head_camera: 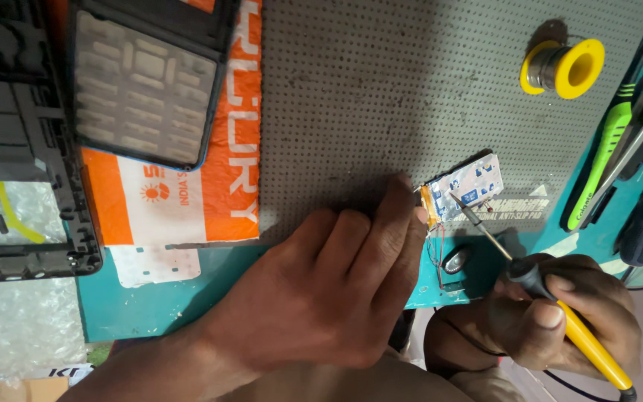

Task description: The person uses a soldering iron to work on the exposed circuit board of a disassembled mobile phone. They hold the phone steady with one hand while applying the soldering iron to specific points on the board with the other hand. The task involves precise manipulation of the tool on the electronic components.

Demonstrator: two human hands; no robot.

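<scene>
Circuit board: a small board lying tilted on the grey perforated mat, near the mat's lower right edge, just past my left fingertips.
Left hand: palm down, fingers stretched out flat and grasping nothing; my fingertips press on the board's left end, where an orange edge and thin red wires show.
Right hand: clenched around the yellow-handled soldering iron, held like a pen, lower right of the board.
Iron tip: it touches the board's middle, coming in from the lower right.
Solder spool: yellow, standing well above the board.
Screwdrivers: green and orange-black handles at the right edge.
Keypad panel: upper left, resting on an orange-and-white bag.
</scene>
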